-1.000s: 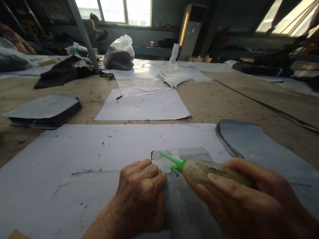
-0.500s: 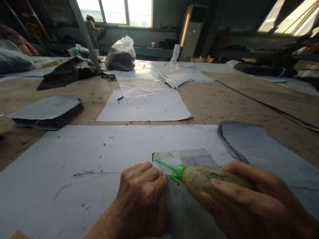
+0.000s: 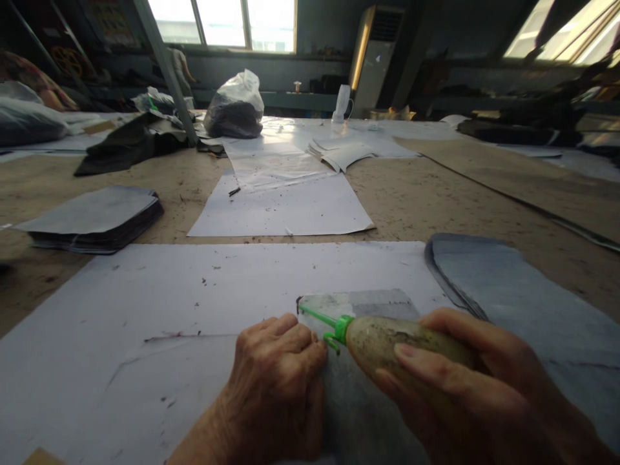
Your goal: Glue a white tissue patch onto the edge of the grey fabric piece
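My right hand (image 3: 465, 381) is wrapped round a worn, stained glue bottle (image 3: 397, 339) with a green cap and a long thin green nozzle. The nozzle tip touches, or lies just above, the top left corner of a grey sheet (image 3: 368, 400), where a dark smear shows. This sheet has a paler patch along its upper edge. Curled up with knuckles on top, my left hand (image 3: 278, 381) presses at the sheet's left edge; its fingertips are hidden, and the edge seems to be pinched under them. Beneath everything is a large white paper (image 3: 194, 290).
To the right lies a stack of grey sheets (image 3: 513, 290), and another stack (image 3: 92, 216) sits at the left. White sheets (image 3: 285, 206), a full plastic bag (image 3: 235, 106) and a metal post (image 3: 167, 71) stand farther back. Two other people are partly visible beyond.
My right hand has shifted slightly left with the glue bottle, bringing the nozzle tip closer to the sheet's left corner. My left hand has barely moved. The far person has changed posture.
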Demonstrator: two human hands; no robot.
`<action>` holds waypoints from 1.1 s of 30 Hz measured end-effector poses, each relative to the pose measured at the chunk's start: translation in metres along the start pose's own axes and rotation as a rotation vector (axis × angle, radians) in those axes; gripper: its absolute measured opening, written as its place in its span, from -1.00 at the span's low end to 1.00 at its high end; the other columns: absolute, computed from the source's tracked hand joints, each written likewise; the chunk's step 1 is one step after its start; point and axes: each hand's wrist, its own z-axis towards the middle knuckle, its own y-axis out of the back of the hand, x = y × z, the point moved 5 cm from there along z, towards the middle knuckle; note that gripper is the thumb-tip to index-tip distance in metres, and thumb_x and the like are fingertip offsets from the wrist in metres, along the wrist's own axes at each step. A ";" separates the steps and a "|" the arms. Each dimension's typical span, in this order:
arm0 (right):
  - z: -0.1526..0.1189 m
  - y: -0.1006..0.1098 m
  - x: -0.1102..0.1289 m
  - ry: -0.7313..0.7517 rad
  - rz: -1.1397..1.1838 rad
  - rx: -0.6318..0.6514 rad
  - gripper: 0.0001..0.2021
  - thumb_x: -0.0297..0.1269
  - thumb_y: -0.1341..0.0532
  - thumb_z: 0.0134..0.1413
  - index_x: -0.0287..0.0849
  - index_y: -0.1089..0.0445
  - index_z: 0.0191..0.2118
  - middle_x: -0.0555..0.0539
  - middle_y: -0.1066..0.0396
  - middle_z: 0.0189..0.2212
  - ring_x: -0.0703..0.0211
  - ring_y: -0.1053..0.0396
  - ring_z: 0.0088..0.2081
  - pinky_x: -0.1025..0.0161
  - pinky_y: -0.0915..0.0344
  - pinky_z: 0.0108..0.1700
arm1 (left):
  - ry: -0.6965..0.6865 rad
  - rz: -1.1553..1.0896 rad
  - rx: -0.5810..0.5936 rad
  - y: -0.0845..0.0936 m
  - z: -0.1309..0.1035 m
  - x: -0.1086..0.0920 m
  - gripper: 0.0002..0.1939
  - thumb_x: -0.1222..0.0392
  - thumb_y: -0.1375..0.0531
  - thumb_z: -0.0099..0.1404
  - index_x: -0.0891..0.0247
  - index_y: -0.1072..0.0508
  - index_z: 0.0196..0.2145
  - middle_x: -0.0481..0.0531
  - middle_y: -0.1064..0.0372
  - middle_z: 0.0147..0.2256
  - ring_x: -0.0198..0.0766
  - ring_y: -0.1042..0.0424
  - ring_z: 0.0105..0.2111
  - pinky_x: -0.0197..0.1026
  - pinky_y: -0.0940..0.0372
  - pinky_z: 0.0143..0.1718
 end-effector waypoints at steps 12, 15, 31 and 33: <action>0.000 0.000 0.002 0.147 -0.044 0.046 -0.71 -0.35 -0.25 -0.05 -0.13 -0.29 -0.14 -0.19 -0.29 -0.17 0.15 -0.37 -0.28 0.30 -0.40 -0.40 | -0.015 0.027 -0.020 0.001 0.002 -0.002 -0.93 0.36 0.00 -0.10 0.27 -0.20 -0.67 -0.01 -0.10 -0.66 -0.31 -0.04 -0.61 -0.24 0.07 -0.58; 0.006 -0.002 0.006 0.198 -0.077 0.052 -0.77 -0.32 -0.21 0.00 -0.12 -0.29 -0.16 -0.10 -0.33 -0.21 0.16 -0.36 -0.21 0.28 -0.37 -0.32 | -0.011 0.014 -0.011 0.001 0.002 -0.002 -0.92 0.36 0.00 -0.11 0.27 -0.27 -0.63 -0.01 -0.11 -0.65 -0.29 -0.06 -0.61 -0.23 0.05 -0.57; 0.026 -0.003 0.000 0.000 -0.026 -0.017 -0.87 -0.31 -0.20 0.05 -0.18 -0.31 -0.25 -0.01 -0.36 -0.31 0.30 -0.35 -0.27 0.41 -0.34 -0.26 | -0.006 -0.005 -0.001 0.000 0.002 -0.002 -0.81 0.37 0.01 -0.12 0.28 -0.37 -0.54 0.00 -0.17 -0.63 -0.28 -0.11 -0.60 -0.24 -0.02 -0.56; 0.027 -0.005 0.000 0.000 -0.018 -0.028 -0.87 -0.29 -0.19 0.05 -0.19 -0.32 -0.26 -0.02 -0.34 -0.28 0.33 -0.35 -0.30 0.44 -0.33 -0.29 | -0.004 -0.001 0.002 0.000 0.001 -0.002 -0.83 0.37 0.01 -0.12 0.28 -0.36 -0.57 0.00 -0.16 -0.64 -0.28 -0.10 -0.60 -0.24 -0.01 -0.56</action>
